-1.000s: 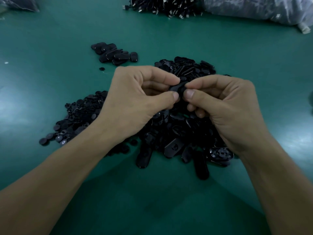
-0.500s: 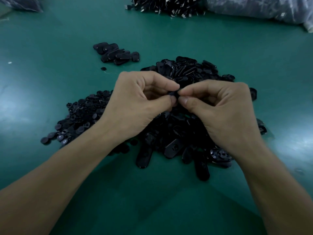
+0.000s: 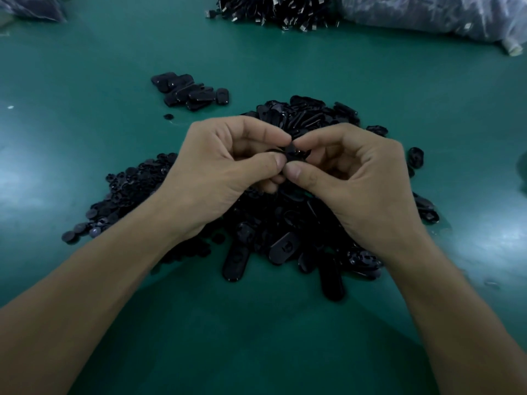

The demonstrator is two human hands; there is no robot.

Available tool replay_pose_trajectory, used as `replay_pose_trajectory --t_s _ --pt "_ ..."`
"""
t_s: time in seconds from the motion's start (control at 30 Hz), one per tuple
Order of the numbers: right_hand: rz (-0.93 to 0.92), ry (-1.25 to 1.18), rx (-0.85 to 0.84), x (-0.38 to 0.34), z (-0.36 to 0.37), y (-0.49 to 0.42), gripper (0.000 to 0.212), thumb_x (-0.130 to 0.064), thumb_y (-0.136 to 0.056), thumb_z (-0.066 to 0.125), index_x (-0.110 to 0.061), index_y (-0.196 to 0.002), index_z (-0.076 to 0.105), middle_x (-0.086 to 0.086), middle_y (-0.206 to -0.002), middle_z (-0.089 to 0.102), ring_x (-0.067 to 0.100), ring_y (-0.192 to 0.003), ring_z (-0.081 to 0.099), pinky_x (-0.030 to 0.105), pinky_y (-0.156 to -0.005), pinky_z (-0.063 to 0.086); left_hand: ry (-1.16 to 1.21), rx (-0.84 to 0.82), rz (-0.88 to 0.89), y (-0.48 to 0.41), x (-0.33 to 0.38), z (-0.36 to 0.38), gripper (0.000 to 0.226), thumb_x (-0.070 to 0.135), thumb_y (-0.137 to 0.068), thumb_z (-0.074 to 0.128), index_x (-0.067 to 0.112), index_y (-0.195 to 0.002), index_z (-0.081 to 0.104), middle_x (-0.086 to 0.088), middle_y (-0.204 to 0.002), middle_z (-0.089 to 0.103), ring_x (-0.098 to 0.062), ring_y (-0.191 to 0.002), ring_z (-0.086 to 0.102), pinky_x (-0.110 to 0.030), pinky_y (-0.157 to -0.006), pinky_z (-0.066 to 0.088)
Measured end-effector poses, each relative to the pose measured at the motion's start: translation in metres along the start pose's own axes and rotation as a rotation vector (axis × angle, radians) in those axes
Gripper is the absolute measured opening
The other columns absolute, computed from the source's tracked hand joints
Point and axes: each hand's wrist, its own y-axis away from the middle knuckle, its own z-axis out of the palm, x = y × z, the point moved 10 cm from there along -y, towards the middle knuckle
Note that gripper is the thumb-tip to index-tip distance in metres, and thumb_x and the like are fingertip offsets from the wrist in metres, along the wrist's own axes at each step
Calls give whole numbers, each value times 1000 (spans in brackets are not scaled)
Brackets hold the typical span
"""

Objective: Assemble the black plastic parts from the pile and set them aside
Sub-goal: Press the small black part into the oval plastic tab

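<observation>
Left hand [image 3: 228,169]: pinched shut, thumb and forefinger on the left side of a small black part [image 3: 291,155].
Right hand [image 3: 362,183]: pinched likewise on the same part from the right, thumb tips nearly touching.
Held part: raised above the main pile [image 3: 285,232], mostly hidden by fingertips (one piece or two pressed together: cannot tell).
Main pile: oblong black shells heaped on the green worktop [image 3: 85,81], directly under both hands.
Small round parts [image 3: 119,201]: spread to the left of the heap, partly under the left forearm.
Set-aside group [image 3: 191,91]: a short cluster of oblong pieces, beyond the left hand, well apart from the heap.
Step in hand: likely pressing two halves together; setting aside not yet done.
Risk, misfit: uneven thumb pressure could seat the halves crooked, leaving them unlatched.
Risk, drop: a slip from so narrow a pinch would send the part into the heap below, lost among look-alikes.
Risk, scatter: left forearm lying near the round parts could sweep them outward on the reach to the finished group.
</observation>
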Motion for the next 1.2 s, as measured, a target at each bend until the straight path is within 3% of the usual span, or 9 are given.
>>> replay_pose_trajectory --t_s 0.1,0.2,0.47,1.0,1.2 --pt "47 -27 -54 3 4 0 13 -17 -86 79 -22 -98 75 -4 -83 75 9 -76 72 24 -69 58 1 6 1 0 1 -2 19 -2 -85 72 14 -95 71 -4 -75 75 -13 -64 70 -20 -59 55" --pt "127 -147 -88 10 6 -1 12 -7 -90 72 -17 -96 76 -2 -78 76 7 -66 70 15 -58 51 2 -5 -5 0 1 0 19 -3 -86 70 13 -96 70 -3 -75 75 -13 -65 71 -19 -59 55" --pt "183 -278 -85 16 2 0 12 -5 -86 75 -17 -90 77 5 -74 75 10 -62 68 17 -54 50 43 -15 -9 1 2 4 17 10 -76 75 13 -92 69 -3 -73 75 -13 -65 72 -20 -60 56" --pt "162 -203 -49 15 0 -1 14 -5 -85 77 -18 -86 75 0 -66 72 6 -57 65 17 -53 50 8 -5 -26 3 2 5 19 14 -73 75 13 -91 70 -5 -75 76 -15 -66 73 -22 -63 58" --pt "146 -147 -43 12 0 -1 15 -6 -85 77 -20 -85 74 -6 -65 72 2 -55 62 15 -53 49 -23 -4 -21 4 3 5 14 6 -79 74 14 -91 72 -7 -79 76 -18 -71 74 -23 -66 59"
